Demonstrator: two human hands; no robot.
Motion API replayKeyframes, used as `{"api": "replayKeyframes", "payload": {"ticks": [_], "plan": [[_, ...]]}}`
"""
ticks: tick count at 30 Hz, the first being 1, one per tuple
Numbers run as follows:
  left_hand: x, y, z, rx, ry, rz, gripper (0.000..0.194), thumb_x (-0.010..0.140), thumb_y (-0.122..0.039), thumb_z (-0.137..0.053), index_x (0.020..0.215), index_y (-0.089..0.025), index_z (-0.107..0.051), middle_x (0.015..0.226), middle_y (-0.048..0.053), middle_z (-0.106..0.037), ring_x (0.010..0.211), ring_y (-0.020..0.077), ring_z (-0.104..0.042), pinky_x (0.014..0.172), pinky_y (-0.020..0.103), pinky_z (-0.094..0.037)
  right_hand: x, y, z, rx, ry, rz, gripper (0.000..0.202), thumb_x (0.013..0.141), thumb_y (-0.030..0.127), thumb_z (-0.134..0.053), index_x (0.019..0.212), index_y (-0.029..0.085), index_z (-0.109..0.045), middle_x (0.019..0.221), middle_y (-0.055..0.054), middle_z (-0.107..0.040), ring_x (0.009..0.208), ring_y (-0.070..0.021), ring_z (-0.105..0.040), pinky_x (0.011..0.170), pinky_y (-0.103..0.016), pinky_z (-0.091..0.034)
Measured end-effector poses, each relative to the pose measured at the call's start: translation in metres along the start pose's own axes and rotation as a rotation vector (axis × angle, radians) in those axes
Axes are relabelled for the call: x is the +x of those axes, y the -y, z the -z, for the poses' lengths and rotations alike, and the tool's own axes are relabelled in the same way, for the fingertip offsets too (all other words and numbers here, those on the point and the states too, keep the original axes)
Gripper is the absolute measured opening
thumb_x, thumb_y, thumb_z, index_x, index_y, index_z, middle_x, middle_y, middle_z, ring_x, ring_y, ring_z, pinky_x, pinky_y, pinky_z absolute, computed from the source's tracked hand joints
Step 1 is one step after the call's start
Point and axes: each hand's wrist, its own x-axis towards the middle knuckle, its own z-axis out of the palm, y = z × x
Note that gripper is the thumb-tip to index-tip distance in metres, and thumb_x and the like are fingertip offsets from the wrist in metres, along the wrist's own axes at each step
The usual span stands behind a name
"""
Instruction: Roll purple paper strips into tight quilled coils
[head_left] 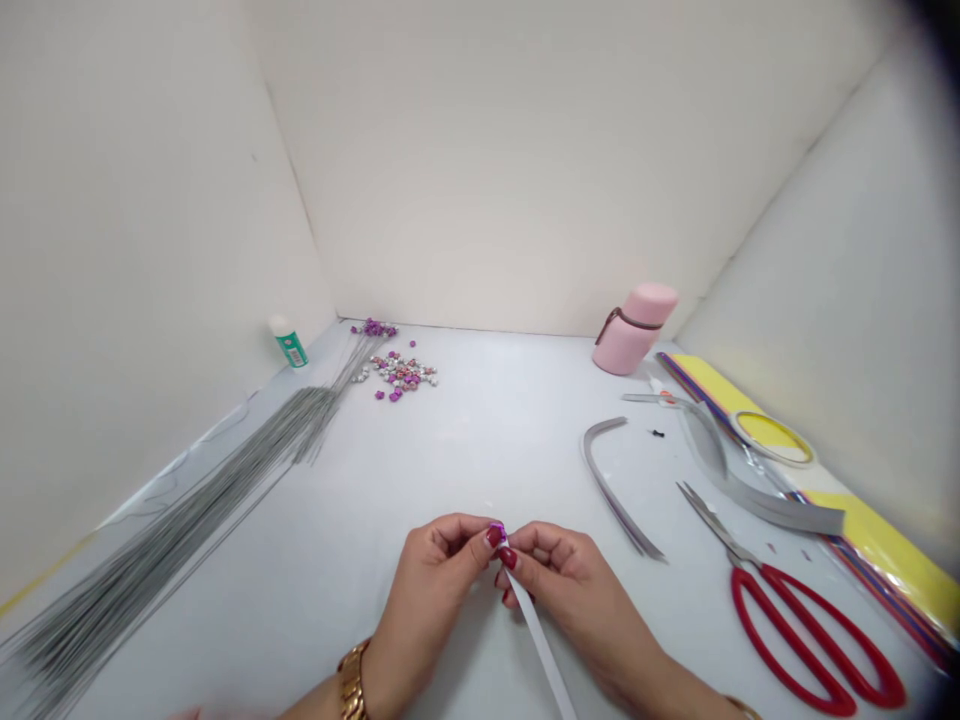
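Note:
Low in the middle of the head view, my two hands meet over a narrow paper strip (541,645), white on the side that shows. Its folded purple end is pinched between the thumb and fingers of my left hand (442,570). Just below that fold, my right hand (562,580) grips the same strip between thumb and forefinger. From there the strip's loose length runs down toward the bottom edge. My fingertips partly hide the folded end. Farther back lies a pile of small folded paper stars (405,372) in purple, silver and pink.
Left lies a long bundle of grey wires (202,510), some tipped with purple stars (375,328). A glue stick (289,342) leans by the left wall. Right are red-handled scissors (787,600), grey paper strips (607,480), a tape roll (772,438), coloured sheets (885,550) and a pink flask (634,330).

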Motion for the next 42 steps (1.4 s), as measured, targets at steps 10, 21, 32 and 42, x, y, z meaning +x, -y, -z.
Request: {"api": "replayKeyframes", "payload": {"ticks": [10,21,32,42], "plan": [[-0.003,0.001,0.007,0.644,-0.138,-0.362,0.013,0.077,-0.022,-0.054,0.076,-0.019,-0.067,0.073,0.004,-0.067,0.069,0.0163,-0.060,0.067,0.024,-0.045,-0.001,0.000,-0.001,0.035,0.013,0.003,0.031,0.075,0.044,-0.057,0.070,0.013,-0.062,0.055,0.001,-0.055,0.051,-0.0097,-0.048,0.052,-0.021,-0.037],[0.000,-0.004,0.009,0.590,0.018,-0.309,0.020,0.081,-0.025,-0.049,0.086,-0.019,-0.067,0.087,0.005,-0.068,0.080,0.0160,-0.061,0.074,0.024,-0.047,0.002,0.000,0.002,0.117,0.015,-0.010,0.022,0.076,0.034,-0.059,0.078,0.013,-0.064,0.056,0.000,-0.055,0.051,-0.0092,-0.047,0.051,-0.020,-0.035],[0.000,-0.005,0.011,0.642,-0.013,-0.361,0.014,0.077,-0.015,-0.051,0.074,-0.018,-0.064,0.076,0.003,-0.062,0.073,0.0143,-0.057,0.068,0.024,-0.044,0.004,-0.005,0.005,0.183,0.007,-0.075,0.020,0.072,0.032,-0.063,0.068,0.012,-0.063,0.058,-0.001,-0.060,0.050,-0.0070,-0.047,0.050,-0.018,-0.035],[0.008,0.005,0.006,0.242,-0.082,-0.046,0.011,0.075,-0.024,-0.054,0.072,-0.013,-0.055,0.057,-0.001,-0.055,0.055,0.0116,-0.053,0.056,0.023,-0.042,0.005,-0.010,0.001,-0.034,0.017,-0.034,0.021,0.077,0.030,-0.057,0.068,0.012,-0.062,0.062,-0.004,-0.063,0.053,-0.0089,-0.050,0.052,-0.020,-0.037]]}}
